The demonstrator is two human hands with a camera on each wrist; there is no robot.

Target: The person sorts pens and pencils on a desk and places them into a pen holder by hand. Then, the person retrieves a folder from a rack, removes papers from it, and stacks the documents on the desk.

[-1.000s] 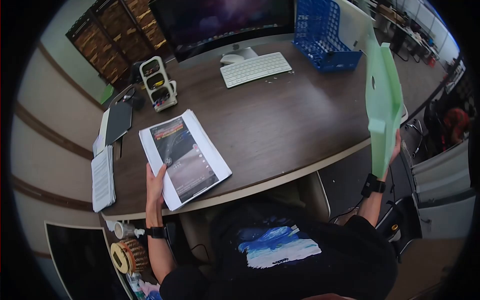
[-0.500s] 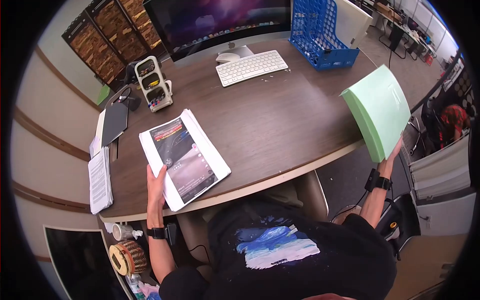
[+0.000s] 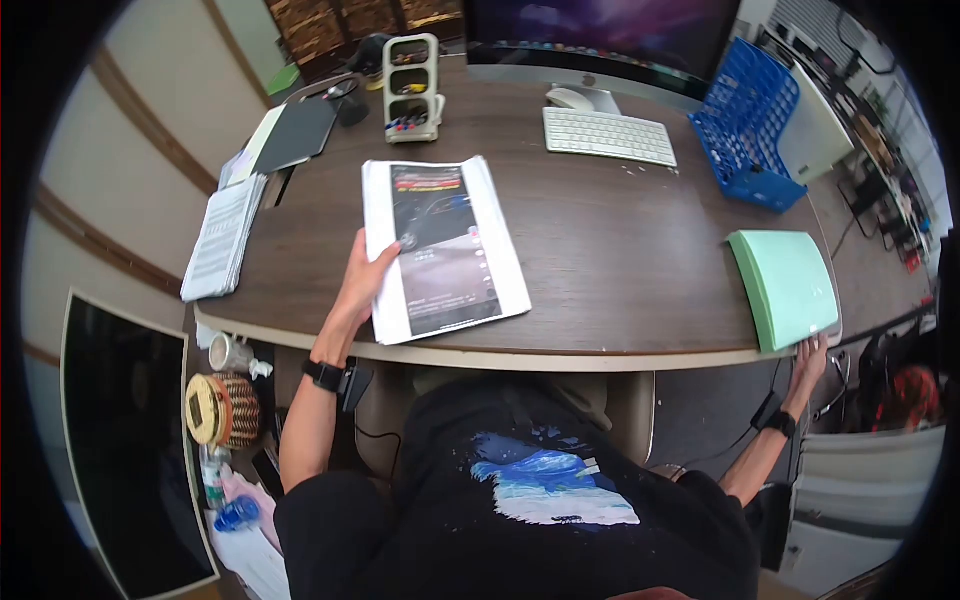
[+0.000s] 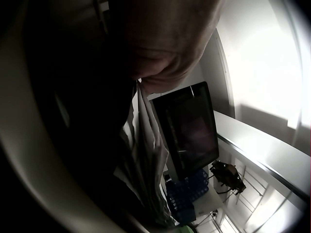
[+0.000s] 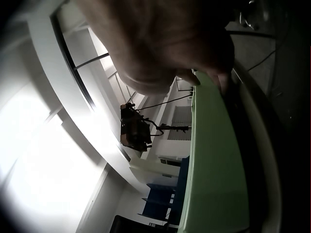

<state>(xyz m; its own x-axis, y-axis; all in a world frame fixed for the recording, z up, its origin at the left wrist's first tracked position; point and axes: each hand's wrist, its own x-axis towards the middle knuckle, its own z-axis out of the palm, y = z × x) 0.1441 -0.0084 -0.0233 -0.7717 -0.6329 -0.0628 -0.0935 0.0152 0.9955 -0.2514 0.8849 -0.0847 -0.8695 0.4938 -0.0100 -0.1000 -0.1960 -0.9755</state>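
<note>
On the left part of the desk [image 3: 620, 270], my left hand [image 3: 362, 275] grips a thick stack of papers [image 3: 510, 270] by its left edge, thumb on top and fingers hidden beneath. The top sheet has a dark printed picture. In the left wrist view, the edges of the sheets [image 4: 146, 155] fan out below the hand. At the right end of the desk lies a pale green file box [image 3: 795, 285], spine toward the left. My right hand [image 3: 808, 368] holds its near end, fingertips over the edge; the right wrist view shows the fingers at the end of the green spine [image 5: 216, 155].
A monitor [image 3: 600, 45], white keyboard [image 3: 610, 135] and mouse [image 3: 570, 98] stand at the back. Right of them is a blue file rack [image 3: 750, 130]. A pen organizer [image 3: 412, 90], another paper stack [image 3: 225, 240] and a black folder [image 3: 295, 135] are at the left.
The green file box was held upright, then tilted over; it now lies flat at the desk's right end. The left hand keeps its hold on the papers. The head view has swung left.
</note>
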